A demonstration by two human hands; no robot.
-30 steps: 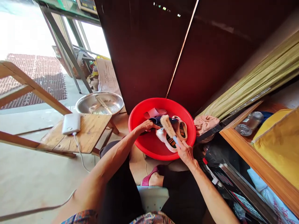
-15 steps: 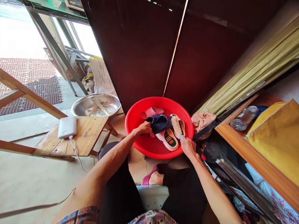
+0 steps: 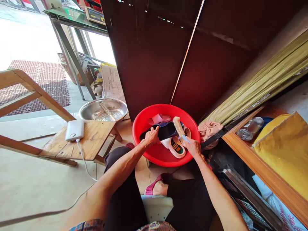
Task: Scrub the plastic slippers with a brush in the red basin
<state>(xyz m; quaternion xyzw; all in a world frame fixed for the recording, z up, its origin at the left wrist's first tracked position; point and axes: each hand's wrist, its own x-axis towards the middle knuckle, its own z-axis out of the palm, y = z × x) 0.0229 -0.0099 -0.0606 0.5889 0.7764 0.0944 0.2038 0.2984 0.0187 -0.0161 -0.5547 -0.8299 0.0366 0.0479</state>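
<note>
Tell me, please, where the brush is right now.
In the head view, the brush is in the right hand, over the right half of the red basin, close to the pale slippers.

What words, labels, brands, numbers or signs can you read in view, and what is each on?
No text is legible.
White sack, upper left: printed lines, too small to read.
White plastic bag, lower right: red lettering, too blurred to read.
Pale slipper with patterned insole: any lettering is too small to tell.
</note>
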